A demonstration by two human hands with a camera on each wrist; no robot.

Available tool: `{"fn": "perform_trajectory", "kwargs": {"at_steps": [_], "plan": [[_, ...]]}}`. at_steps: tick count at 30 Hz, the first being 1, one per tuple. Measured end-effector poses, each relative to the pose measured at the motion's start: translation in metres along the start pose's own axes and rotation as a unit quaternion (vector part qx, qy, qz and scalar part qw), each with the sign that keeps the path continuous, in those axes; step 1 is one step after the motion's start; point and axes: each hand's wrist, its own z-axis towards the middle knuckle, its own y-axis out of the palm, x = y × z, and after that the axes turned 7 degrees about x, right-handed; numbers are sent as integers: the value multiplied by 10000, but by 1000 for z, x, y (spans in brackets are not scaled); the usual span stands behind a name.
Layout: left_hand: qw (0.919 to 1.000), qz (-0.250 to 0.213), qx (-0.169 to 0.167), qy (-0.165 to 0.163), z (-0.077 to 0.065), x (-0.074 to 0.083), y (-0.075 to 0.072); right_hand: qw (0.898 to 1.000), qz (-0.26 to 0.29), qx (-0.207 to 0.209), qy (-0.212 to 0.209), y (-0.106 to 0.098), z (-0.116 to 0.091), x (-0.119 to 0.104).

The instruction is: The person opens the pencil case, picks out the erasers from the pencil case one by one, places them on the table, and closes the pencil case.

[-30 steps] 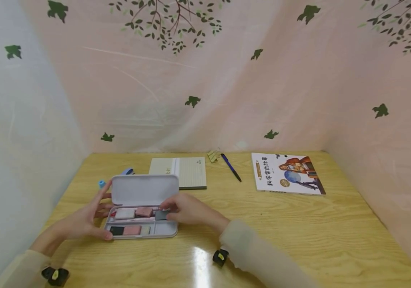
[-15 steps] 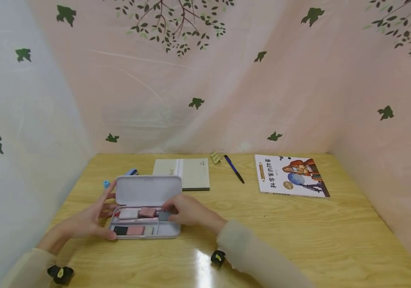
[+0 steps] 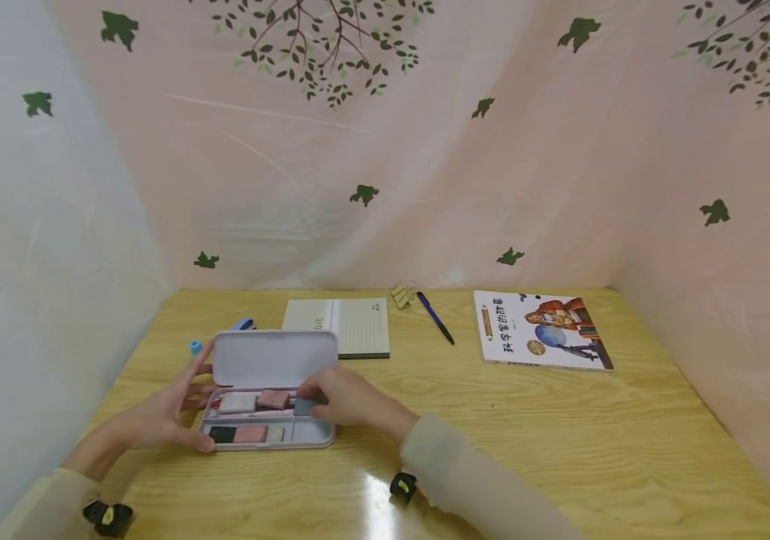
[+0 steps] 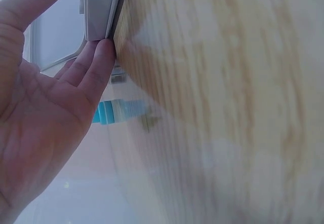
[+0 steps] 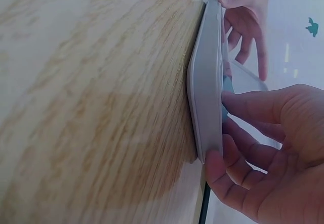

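A white pencil case (image 3: 313,431) lies on the table with its lid (image 3: 275,360) raised. My left hand (image 3: 158,412) spreads around its left end, thumb on the front corner and index finger at the lid; in the left wrist view, fingertips (image 4: 105,51) touch the case. My right hand (image 3: 351,397) pinches a grey eraser (image 3: 304,407) at the right of the back compartment, partly hidden by the fingers. Beside it in that compartment are a pink eraser (image 3: 273,399) and a white eraser (image 3: 238,403). In front sit a black eraser (image 3: 222,434), a pink one and a pale one.
Behind the case lie a notepad (image 3: 364,326), a blue object (image 3: 244,324) and a blue-capped item (image 3: 195,346). A binder clip (image 3: 401,296) and a blue pen (image 3: 435,318) are at the back middle, with a book (image 3: 541,330) to the right.
The head view has shifted slightly. Both hands keep their places at the pencil case, and the grey eraser stays under the right fingers.
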Motion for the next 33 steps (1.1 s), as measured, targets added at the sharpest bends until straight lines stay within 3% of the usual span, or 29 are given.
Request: {"fn": "perform_trajectory", "kwargs": {"at_steps": [25, 33], "plan": [[9999, -122, -4, 84, 0, -1, 3, 9998, 202, 69, 17, -2, -3, 5], [10000, -84, 24, 49, 0, 0, 4, 9974, 712, -16, 96, -1, -4, 9]]}}
